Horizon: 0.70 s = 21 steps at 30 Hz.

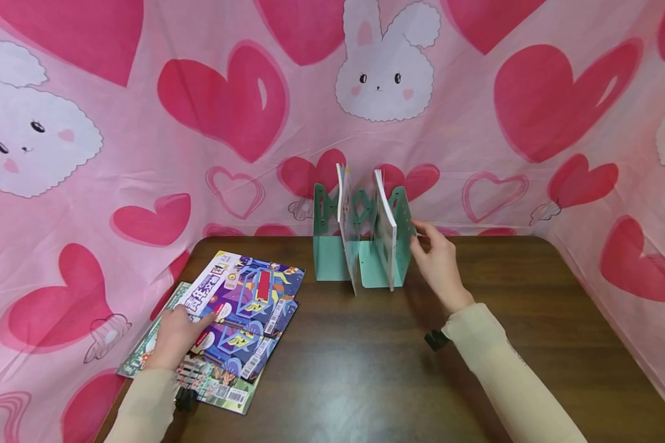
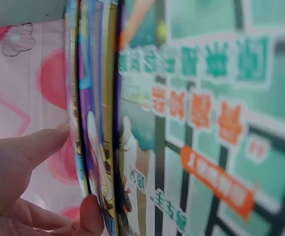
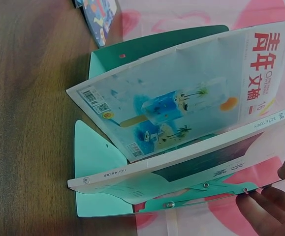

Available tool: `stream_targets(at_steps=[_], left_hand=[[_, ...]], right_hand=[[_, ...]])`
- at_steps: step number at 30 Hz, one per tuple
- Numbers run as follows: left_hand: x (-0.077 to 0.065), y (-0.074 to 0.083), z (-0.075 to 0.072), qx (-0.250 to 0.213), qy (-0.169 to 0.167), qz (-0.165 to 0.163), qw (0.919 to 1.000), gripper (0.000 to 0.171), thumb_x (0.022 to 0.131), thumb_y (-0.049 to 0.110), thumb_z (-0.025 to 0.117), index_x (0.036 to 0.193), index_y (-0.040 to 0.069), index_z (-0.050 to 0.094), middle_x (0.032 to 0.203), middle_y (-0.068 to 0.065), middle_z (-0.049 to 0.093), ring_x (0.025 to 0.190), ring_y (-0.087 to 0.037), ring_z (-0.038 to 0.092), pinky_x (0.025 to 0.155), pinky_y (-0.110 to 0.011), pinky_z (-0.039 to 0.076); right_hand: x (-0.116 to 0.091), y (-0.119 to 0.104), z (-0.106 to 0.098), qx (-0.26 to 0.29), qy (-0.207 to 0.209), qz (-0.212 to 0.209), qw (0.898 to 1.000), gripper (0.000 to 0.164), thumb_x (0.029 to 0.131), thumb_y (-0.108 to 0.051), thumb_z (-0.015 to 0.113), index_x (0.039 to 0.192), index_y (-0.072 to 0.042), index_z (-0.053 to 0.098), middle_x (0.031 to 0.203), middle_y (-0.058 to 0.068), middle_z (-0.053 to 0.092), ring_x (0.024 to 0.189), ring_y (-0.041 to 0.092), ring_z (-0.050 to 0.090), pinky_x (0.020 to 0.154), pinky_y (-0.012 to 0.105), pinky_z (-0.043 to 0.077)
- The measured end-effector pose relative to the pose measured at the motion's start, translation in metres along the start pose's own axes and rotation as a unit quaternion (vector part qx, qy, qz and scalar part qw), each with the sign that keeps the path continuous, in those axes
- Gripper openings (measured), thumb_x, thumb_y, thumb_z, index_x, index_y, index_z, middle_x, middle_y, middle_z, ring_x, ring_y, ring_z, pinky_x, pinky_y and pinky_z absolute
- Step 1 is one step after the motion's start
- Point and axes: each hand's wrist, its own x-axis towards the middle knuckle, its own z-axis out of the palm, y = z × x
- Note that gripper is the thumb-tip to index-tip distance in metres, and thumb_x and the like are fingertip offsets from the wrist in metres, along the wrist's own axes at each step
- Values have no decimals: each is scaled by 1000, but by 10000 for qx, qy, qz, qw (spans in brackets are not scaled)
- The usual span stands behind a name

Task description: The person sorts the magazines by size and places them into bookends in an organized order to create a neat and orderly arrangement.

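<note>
The left hand (image 1: pixel 180 332) touches glossy purple and green magazines (image 1: pixel 257 292) overlapping at left on the brown wooden table (image 1: pixel 366 363); whether it grips them I cannot tell. The right hand (image 1: pixel 438 271) pinches a mint-green metal bookend (image 1: pixel 329 258) by its right panel (image 1: pixel 403 215); two thin paper magazines (image 3: pixel 191 93) stand in it, left of the hand.

Blurred magazine (image 2: pixel 216 123) in left-wrist view

The magazines (image 1: pixel 263 292) are bound in smooth, lightly glossy printed paper. The bookend rack (image 1: pixel 331 258) appears to be made of smooth painted metal. The tabletop (image 1: pixel 338 375) is finished in softly shiny wood grain; the backdrop (image 1: pixel 321 117) is formed of creased cloth.
</note>
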Motion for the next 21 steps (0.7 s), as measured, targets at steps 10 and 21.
stream_targets(at_steps=[10,21], left_hand=[[17,-4,-5,-149,-156,-122,9997,86,93,49,72,123,-28,45,105,-37,56,92,-43,59,87,-54,56],[20,-8,-9,-959,-84,-796,9922,107,93,39,77,147,-20,6,122,-43,39,114,-57,50,110,-65,42]], right_hand=[[1,2,1,87,50,-43,9999,36,98,2,62,134,4,65,127,27,68,105,43,70,91,60,57],[1,2,2,30,39,-89,9999,36,98,3,63,134,4,64,128,28,68,106,44,70,90,61,57]])
